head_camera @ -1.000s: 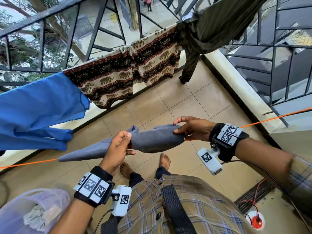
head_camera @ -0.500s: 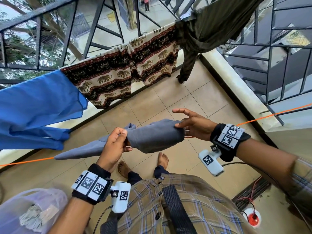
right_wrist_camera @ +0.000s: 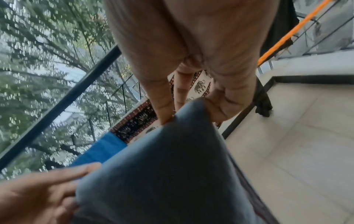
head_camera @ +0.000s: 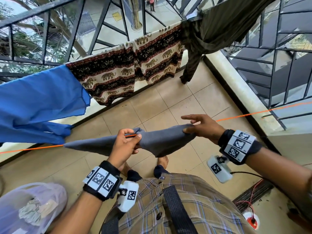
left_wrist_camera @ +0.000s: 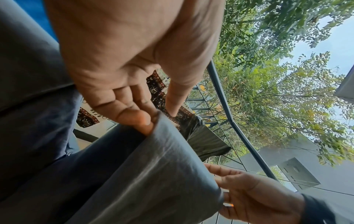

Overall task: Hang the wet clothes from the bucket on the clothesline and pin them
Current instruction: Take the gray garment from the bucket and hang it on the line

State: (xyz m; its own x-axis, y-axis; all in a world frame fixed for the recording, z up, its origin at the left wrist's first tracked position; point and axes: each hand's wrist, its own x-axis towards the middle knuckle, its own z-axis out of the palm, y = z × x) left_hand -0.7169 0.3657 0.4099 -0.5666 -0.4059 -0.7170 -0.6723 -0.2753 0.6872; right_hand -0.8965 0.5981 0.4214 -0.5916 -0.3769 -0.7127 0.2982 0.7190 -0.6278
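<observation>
A grey garment point(head_camera: 162, 141) hangs folded over the orange clothesline point(head_camera: 253, 114) right in front of me. My left hand point(head_camera: 130, 141) pinches the cloth and the line together near the garment's middle. At the garment's right end my right hand point(head_camera: 199, 125) pinches the top edge between thumb and fingers, with the index finger stretched out above. In the left wrist view the grey garment point(left_wrist_camera: 143, 174) fills the lower half. The right wrist view shows the grey garment point(right_wrist_camera: 162, 166) held at its upper corner. No clothespin shows in either hand.
A blue cloth point(head_camera: 38, 105), an elephant-print cloth point(head_camera: 128, 71) and a dark olive garment point(head_camera: 211, 31) hang along the metal railing point(head_camera: 50, 12) behind. A translucent bag point(head_camera: 30, 208) sits at lower left. A low ledge point(head_camera: 239, 92) bounds the tiled floor on the right.
The grey garment has been pulled wider along the line to the right. My right hand shifted from cupping its end to pinching the top edge; the left hand now pinches cloth and line.
</observation>
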